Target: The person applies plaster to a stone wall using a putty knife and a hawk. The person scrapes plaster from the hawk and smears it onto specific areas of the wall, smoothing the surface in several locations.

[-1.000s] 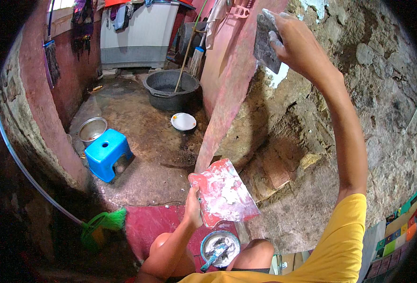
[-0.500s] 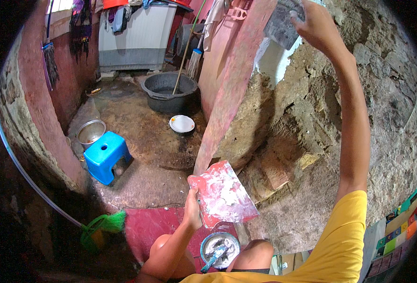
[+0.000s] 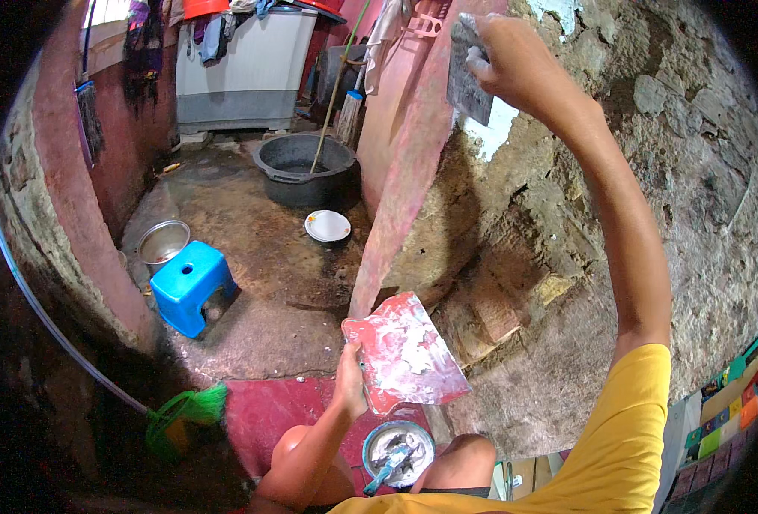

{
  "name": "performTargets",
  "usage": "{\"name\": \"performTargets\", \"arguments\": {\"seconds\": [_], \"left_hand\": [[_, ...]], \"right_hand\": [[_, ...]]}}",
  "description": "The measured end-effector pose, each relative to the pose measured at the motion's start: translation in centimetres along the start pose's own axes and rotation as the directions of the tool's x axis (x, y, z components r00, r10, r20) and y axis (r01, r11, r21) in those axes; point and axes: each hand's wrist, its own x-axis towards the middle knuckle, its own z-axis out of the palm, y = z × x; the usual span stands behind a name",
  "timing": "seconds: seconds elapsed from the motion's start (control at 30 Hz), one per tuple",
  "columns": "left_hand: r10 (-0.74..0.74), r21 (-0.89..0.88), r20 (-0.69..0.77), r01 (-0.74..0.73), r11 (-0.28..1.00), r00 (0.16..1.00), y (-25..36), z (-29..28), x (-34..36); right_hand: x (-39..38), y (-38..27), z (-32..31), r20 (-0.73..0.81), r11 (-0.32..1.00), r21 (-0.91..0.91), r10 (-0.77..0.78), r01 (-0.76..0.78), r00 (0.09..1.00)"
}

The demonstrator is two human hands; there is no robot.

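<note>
My right hand (image 3: 516, 64) is up at the rough wall (image 3: 696, 206), fingers bent closed around the upper right side of a grey scraper (image 3: 471, 81), with the thumb against its face. The scraper's long axis runs steeply, top leaning slightly left, and its lower end sits beside a white patch (image 3: 497, 128) near the wall's left edge, where the pink strip (image 3: 405, 197) runs down. I cannot tell whether the blade touches the wall. That patch lies just below and to the right of the blade, so my right hand is much the nearer one. My left hand (image 3: 351, 381) is well apart, low and to the left, gripping the left edge of a red board (image 3: 370, 336), thumb on top. White paste (image 3: 417, 351) smears most of the board, thickest around its middle, away from the corners; from there, the scraper is up and to the right. Below the board's lower edge, between my knees, stands a bowl (image 3: 367, 454) with more white paste and a blue-handled tool (image 3: 383, 475) leaning over its near rim.
</note>
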Motion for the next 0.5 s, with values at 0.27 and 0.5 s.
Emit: {"name": "performTargets", "arguments": {"seconds": [0.27,0.5], "left_hand": [[0.008,0.006,-0.013,-0.008,1.000,1.000,0.6,0.7,-0.7],[-0.004,-0.006,-0.013,0.004,1.000,1.000,0.5,0.6,-0.5]], "right_hand": [[1.0,1.2,-1.1,0.047,0.990,-0.068,0.125,-0.121,0.991],[2.2,2.8,-4.3,-0.111,0.981,0.001,0.194,-0.195,0.975]]}}
